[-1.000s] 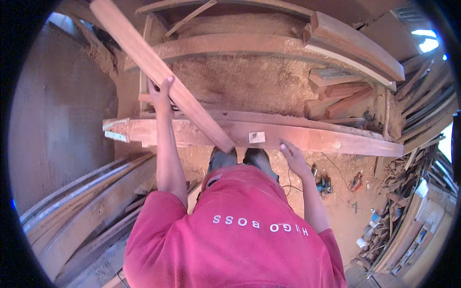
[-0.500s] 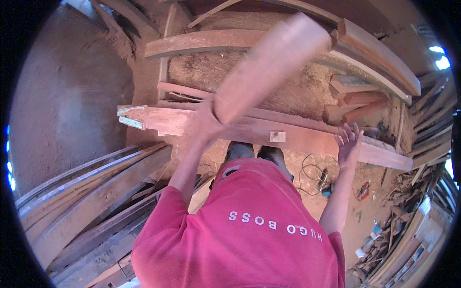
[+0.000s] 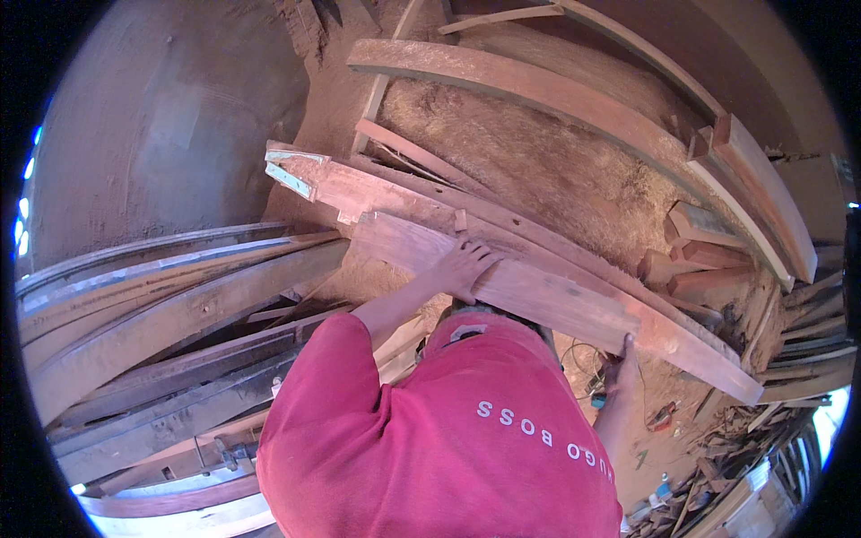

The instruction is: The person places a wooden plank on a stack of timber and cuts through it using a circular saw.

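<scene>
A short, flat wooden board [image 3: 556, 300] lies along the near side of a long, narrow wooden beam [image 3: 691, 350], which slants from upper left to lower right. My left hand [image 3: 465, 267] grips the board near its middle, with the fingers over its top and the thumb side toward me. At the board's right end my right hand [image 3: 621, 363] holds the corner; the thumb shows on top and the other fingers are mostly hidden below. A small wood block [image 3: 461, 221] stands on the beam just beyond my left hand. Pale green pieces [image 3: 291, 177] cap the beam's left end.
Curved timbers [image 3: 529, 85] lie beyond the beam over sawdust, with short offcuts [image 3: 708, 255] at the right. Long planks [image 3: 179, 350] are stacked at my left. A corded tool [image 3: 598, 390] and a red tool [image 3: 662, 417] rest on the floor at right. Scrap wood [image 3: 708, 475] is piled at lower right.
The board, raised and blurred in my left hand before, has come down onto the near side of the beam. My right hand, open and free before, now holds its right end. The view has turned.
</scene>
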A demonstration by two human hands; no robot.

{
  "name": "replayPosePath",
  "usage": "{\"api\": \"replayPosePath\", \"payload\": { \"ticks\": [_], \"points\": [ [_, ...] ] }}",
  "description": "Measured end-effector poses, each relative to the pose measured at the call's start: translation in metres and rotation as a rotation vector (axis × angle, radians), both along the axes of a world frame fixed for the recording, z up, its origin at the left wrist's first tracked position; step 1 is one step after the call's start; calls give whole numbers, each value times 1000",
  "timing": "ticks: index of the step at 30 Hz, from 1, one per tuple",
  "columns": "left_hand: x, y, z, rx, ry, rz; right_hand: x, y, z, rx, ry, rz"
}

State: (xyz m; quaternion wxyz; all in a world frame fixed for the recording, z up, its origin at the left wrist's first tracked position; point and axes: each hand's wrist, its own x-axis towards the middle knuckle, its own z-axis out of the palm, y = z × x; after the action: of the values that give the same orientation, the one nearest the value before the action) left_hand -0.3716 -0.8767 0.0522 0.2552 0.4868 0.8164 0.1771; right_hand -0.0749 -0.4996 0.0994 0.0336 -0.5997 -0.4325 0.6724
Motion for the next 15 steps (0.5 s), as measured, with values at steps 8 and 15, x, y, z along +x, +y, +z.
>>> {"api": "replayPosePath", "payload": {
  "ticks": [8,15],
  "points": [
    [-33,-48,-5,-130,124,6,-8,-38,-35,-72,-91,339],
    [-67,-100,8,-276,154,28,-49,-78,-35,-103,-73,667]
  ]
}}
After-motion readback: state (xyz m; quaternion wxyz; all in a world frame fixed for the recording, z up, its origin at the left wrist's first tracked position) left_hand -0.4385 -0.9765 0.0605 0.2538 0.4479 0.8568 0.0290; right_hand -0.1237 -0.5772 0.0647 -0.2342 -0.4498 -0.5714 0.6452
